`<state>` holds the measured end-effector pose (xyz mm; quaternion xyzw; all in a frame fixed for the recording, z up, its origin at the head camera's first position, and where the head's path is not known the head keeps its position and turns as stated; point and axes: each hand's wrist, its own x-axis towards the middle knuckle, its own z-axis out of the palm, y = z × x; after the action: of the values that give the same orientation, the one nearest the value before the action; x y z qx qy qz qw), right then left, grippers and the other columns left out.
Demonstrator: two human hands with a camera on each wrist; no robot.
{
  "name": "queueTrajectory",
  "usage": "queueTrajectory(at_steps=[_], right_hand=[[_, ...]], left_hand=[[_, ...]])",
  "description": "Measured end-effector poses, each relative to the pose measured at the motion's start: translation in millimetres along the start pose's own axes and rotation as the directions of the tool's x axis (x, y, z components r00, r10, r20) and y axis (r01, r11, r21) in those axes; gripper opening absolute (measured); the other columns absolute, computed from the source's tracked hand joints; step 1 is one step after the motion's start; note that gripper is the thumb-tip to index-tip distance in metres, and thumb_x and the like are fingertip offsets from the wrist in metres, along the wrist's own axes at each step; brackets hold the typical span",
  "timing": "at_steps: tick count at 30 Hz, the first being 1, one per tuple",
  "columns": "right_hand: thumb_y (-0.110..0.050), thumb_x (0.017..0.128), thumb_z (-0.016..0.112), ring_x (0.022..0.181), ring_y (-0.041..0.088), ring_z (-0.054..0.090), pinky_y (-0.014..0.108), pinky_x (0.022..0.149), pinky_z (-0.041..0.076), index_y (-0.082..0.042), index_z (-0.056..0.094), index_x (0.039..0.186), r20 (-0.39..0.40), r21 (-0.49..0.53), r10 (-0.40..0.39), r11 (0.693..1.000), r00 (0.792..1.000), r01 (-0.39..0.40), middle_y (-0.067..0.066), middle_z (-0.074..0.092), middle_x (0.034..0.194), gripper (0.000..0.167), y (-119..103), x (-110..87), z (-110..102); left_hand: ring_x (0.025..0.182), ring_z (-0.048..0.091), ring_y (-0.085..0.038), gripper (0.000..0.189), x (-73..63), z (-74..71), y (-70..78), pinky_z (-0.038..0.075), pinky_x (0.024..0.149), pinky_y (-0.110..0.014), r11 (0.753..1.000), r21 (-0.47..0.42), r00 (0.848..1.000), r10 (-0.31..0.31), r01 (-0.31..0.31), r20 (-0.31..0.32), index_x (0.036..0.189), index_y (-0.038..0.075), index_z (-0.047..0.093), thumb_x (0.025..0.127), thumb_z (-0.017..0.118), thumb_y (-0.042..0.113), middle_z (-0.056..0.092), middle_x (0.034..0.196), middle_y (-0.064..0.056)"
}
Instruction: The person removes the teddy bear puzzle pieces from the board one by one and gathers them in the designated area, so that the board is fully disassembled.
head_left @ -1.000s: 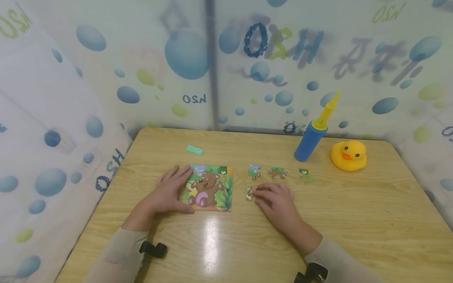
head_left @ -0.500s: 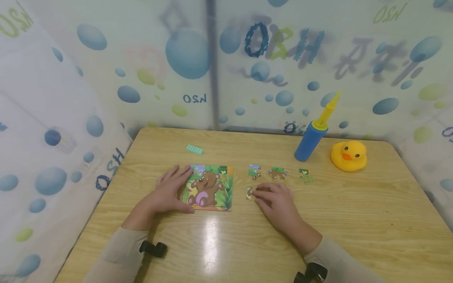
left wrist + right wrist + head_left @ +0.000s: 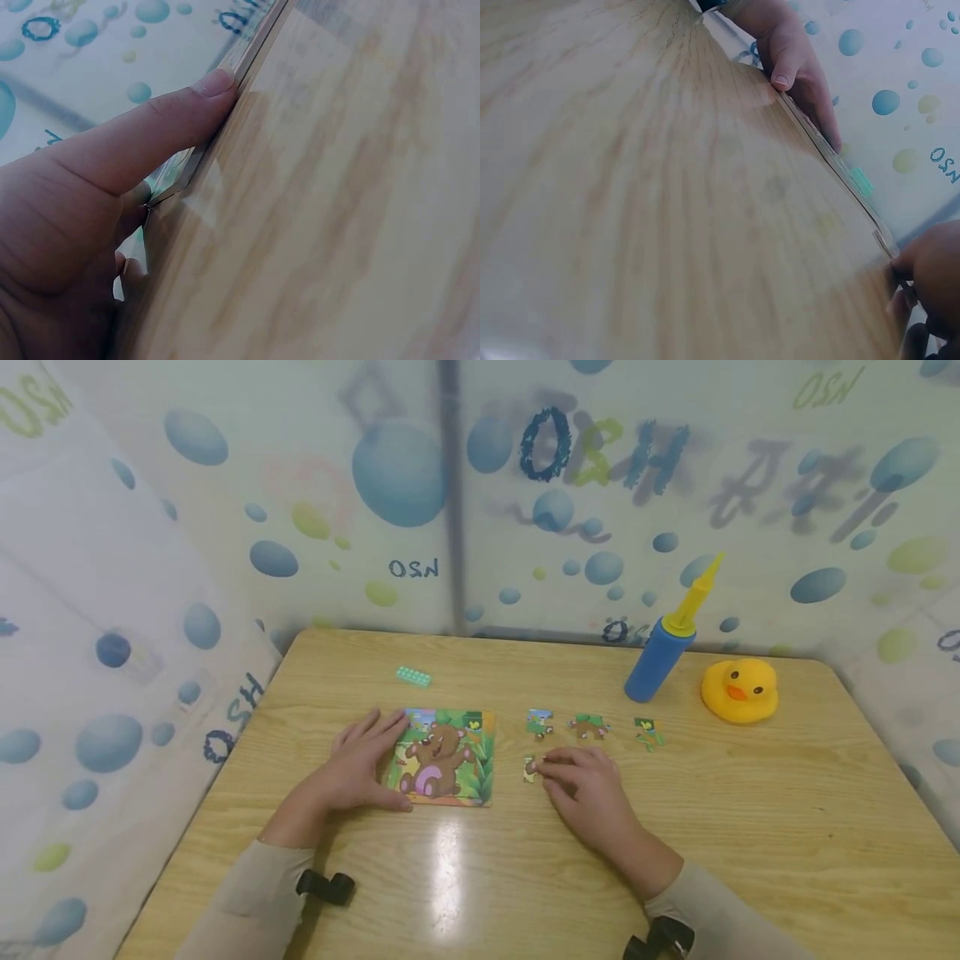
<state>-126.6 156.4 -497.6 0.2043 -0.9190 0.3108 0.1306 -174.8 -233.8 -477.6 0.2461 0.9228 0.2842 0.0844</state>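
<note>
Right hand (image 3: 588,789): pinches the small piece (image 3: 529,769) by its right edge; light pressure suits.
Left hand (image 3: 358,772): spread wide, touching the puzzle (image 3: 441,760); best kept still.
Small piece: right of the puzzle.
Back pieces (image 3: 588,725): behind; avoid bumping.

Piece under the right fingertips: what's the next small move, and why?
Perhaps ease the right hand off the piece: it seems to lie flat on the table, roughly in line below the sky piece and apart from it, while the left hand rests at the board.
</note>
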Motion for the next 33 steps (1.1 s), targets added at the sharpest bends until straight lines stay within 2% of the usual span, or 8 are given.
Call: queueTrajectory(at_steps=[6,12,15,20,22,26,33], right_hand=[[-0.010,0.092,0.084,0.113,0.028,0.062,0.052,0.092,0.042,-0.020,0.085,0.113,-0.007,0.026,0.025,0.999,1.000,-0.025,0.002,0.076,0.123,0.023,0,1.6,0],[-0.012,0.097,0.076,0.122,0.029,0.060,0.057,0.105,0.039,-0.017,0.084,0.107,-0.051,0.155,0.040,0.987,0.998,-0.032,0.005,0.074,0.125,0.013,1,5.9,3],[-0.012,0.096,0.076,0.120,0.031,0.060,0.057,0.105,0.039,-0.013,0.082,0.105,-0.102,0.163,-0.018,0.986,0.995,0.034,0.010,0.074,0.123,0.011,2,8.5,6],[-0.014,0.092,0.078,0.113,0.034,0.063,0.056,0.102,0.040,-0.007,0.081,0.104,-0.155,0.077,-0.177,0.979,0.972,0.190,0.015,0.074,0.117,0.014,-2,16.5,16],[-0.016,0.092,0.078,0.113,0.034,0.064,0.056,0.102,0.041,-0.007,0.081,0.105,-0.153,0.049,-0.213,0.974,0.965,0.223,0.015,0.074,0.117,0.017,-6,21.3,21],[-0.023,0.093,0.076,0.115,0.033,0.062,0.055,0.103,0.041,-0.008,0.081,0.108,-0.113,0.003,-0.237,0.971,0.965,0.239,0.013,0.073,0.120,0.022,-17,31.1,30],[-0.030,0.094,0.074,0.120,0.031,0.058,0.056,0.105,0.041,-0.016,0.081,0.111,-0.002,-0.046,-0.206,0.978,0.979,0.205,0.009,0.069,0.129,0.023,-43,46.0,46]], left_hand=[[0.159,0.004,-0.054,0.134,0.9,-2.8,1.9,0.001,0.118,-0.076,1.000,0.013,1.000,-0.018,0.018,0.020,0.168,0.003,0.028,0.067,0.097,0.059,0.020,0.176,-0.016],[0.159,0.004,-0.053,0.133,1.0,-4.0,2.9,0.002,0.119,-0.075,0.999,0.027,0.999,-0.030,0.029,0.030,0.168,0.003,0.028,0.069,0.096,0.059,0.020,0.177,-0.016],[0.159,0.004,-0.053,0.133,-0.4,-4.3,4.2,0.001,0.119,-0.075,0.999,0.028,0.999,-0.030,0.029,0.035,0.168,0.003,0.028,0.069,0.096,0.059,0.019,0.176,-0.016],[0.158,0.004,-0.054,0.133,-2.3,-3.1,4.6,0.001,0.118,-0.076,0.999,0.026,0.999,-0.033,0.032,0.042,0.168,0.003,0.028,0.069,0.096,0.059,0.020,0.176,-0.017],[0.158,0.004,-0.054,0.133,-2.4,-2.6,3.5,0.001,0.118,-0.076,0.999,0.024,0.999,-0.034,0.033,0.039,0.168,0.003,0.028,0.069,0.096,0.059,0.020,0.176,-0.017],[0.159,0.004,-0.053,0.133,-1.4,-2.4,2.3,0.001,0.119,-0.075,0.999,0.025,0.999,-0.034,0.033,0.035,0.168,0.003,0.028,0.069,0.096,0.058,0.019,0.177,-0.016],[0.159,0.003,-0.052,0.134,0.5,-2.1,1.8,0.000,0.119,-0.075,0.999,0.033,0.999,-0.031,0.030,0.039,0.169,0.005,0.027,0.068,0.097,0.059,0.018,0.177,-0.015]])
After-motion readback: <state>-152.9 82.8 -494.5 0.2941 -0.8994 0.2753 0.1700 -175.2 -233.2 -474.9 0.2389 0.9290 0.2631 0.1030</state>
